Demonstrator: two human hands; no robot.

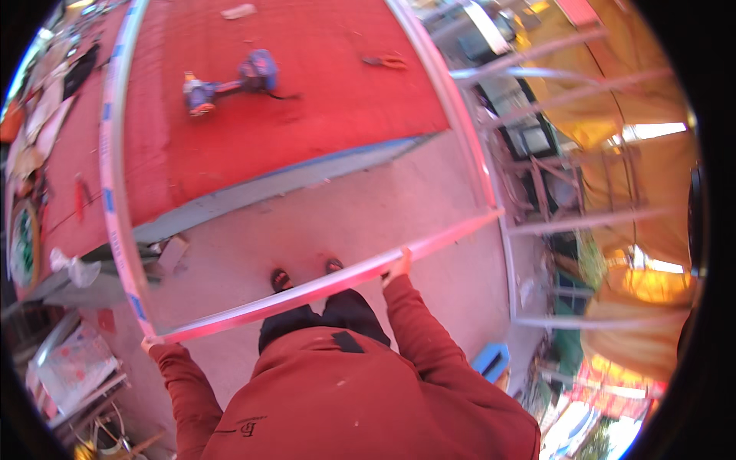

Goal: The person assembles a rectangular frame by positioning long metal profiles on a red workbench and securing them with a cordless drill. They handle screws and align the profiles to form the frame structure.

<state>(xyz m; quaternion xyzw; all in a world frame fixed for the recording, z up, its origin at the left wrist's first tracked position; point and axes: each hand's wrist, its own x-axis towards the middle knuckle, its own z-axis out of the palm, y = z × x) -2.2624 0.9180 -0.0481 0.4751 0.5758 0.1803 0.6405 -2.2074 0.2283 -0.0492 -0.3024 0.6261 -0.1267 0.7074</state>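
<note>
A large rectangular metal frame (276, 300), with printed film along its left rail, spans the view before my body. My left hand (152, 343) grips its near left corner. Along the near rail, right of the middle, my right hand (399, 267) holds the same frame from beneath. The far end of the frame runs past the top of the view. Beyond the near rail, a red-covered worktable (310, 132) shows through the frame's opening. On that red cover lie a blue cordless power tool (230, 83) and pliers with orange handles (391, 61).
Metal racking (586, 221) stands close on the right, before an orange-brown tarpaulin (638, 190). A blue stool-like object (490, 362) is on the floor at my right. A box-like object (75, 368) and a white plastic bag (75, 267) are at left. Clutter lines the table's far left edge.
</note>
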